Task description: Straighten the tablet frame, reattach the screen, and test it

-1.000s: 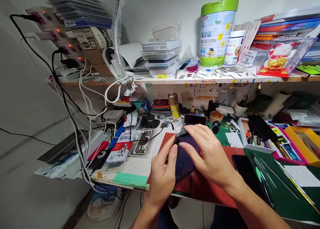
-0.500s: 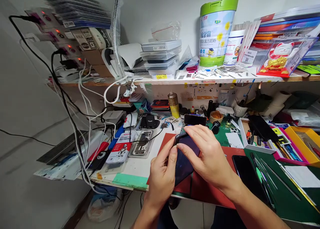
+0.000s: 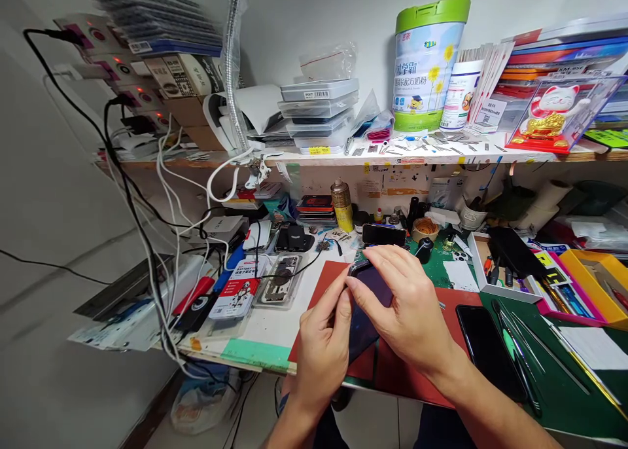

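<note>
Between my hands is a dark smartphone [image 3: 366,318], tilted up over the red mat [image 3: 417,367]. My left hand [image 3: 324,338] grips its left edge, thumb and fingers pinched near the top left corner. From the right, my right hand [image 3: 405,305] curls over the top edge, with its thumb tip near that same corner. The palm and fingers cover the phone's right side. A second black phone [image 3: 490,351] lies to the right, beside tweezers [image 3: 517,351] and several thin metal tools.
A white tray of tools [image 3: 500,272] and a yellow box [image 3: 593,282] stand at the right. On the left lie an opened phone part in a clear case [image 3: 280,280], a battery box [image 3: 235,288] and hanging cables [image 3: 164,292]. A crowded shelf [image 3: 383,153] runs above the bench.
The view has shifted slightly. Both hands still grip the phone at its top left corner, with only a very small movement of the fingers.
</note>
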A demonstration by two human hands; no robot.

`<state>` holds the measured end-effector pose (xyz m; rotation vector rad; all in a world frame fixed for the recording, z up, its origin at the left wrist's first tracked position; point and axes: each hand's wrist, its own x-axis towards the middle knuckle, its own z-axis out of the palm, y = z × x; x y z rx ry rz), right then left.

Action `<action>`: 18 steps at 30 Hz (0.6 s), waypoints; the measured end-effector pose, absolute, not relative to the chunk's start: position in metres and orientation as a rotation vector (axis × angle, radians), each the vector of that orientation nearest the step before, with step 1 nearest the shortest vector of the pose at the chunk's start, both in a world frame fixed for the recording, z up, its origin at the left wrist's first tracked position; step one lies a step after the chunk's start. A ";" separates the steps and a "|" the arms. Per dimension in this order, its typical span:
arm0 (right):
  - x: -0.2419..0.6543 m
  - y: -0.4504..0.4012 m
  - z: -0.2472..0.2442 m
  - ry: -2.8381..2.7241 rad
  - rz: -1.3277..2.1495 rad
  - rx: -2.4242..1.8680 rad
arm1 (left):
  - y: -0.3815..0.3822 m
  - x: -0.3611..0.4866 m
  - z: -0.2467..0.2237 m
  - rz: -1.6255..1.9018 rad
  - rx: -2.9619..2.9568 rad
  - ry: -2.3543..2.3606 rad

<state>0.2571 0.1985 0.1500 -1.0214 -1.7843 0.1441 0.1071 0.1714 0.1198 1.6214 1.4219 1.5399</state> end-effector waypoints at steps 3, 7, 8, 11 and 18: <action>0.260 0.199 0.152 -1.808 0.182 -0.990 | 0.171 0.105 0.119 1.526 1.585 1.430; 0.275 0.203 0.153 -1.778 0.282 -0.972 | 0.175 0.099 0.116 1.483 1.520 1.482; 0.280 0.205 0.152 -1.731 0.313 -1.007 | 0.177 0.098 0.116 1.488 1.491 1.498; 0.294 0.205 0.135 -1.483 0.432 -1.161 | 0.186 0.091 0.113 1.526 1.404 1.512; 0.281 0.194 0.038 -0.993 1.032 -1.143 | 0.200 0.071 0.093 1.577 1.383 1.396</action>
